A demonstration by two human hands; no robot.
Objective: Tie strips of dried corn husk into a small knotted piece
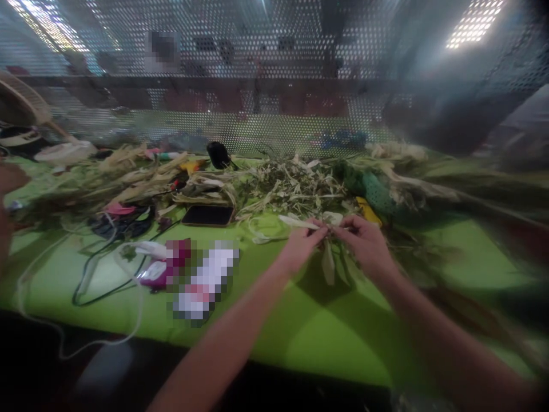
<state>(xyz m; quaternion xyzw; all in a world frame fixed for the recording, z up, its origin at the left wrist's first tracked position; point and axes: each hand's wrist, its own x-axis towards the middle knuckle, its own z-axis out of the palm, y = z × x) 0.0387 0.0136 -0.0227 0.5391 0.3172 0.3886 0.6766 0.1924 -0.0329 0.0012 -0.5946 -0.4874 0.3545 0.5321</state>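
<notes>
My left hand (pixel 302 245) and my right hand (pixel 364 243) meet over a bright green table cover (pixel 326 332), fingers pinched together on a small bunch of pale dried leaf strips (pixel 328 254). Some strips hang down between the two hands, one sticks out to the left. Just behind them lies a loose heap of dried leaves and stalks (pixel 291 186). The picture is blurred, so finer detail of the bunch is hard to read.
A dark phone (pixel 208 215) lies flat left of the hands. Cables (pixel 98 274), pink items and white packets sit further left. A teal mesh bundle (pixel 377 191) and a yellow object (pixel 369 210) lie at right. A perforated metal screen (pixel 274 86) closes the back.
</notes>
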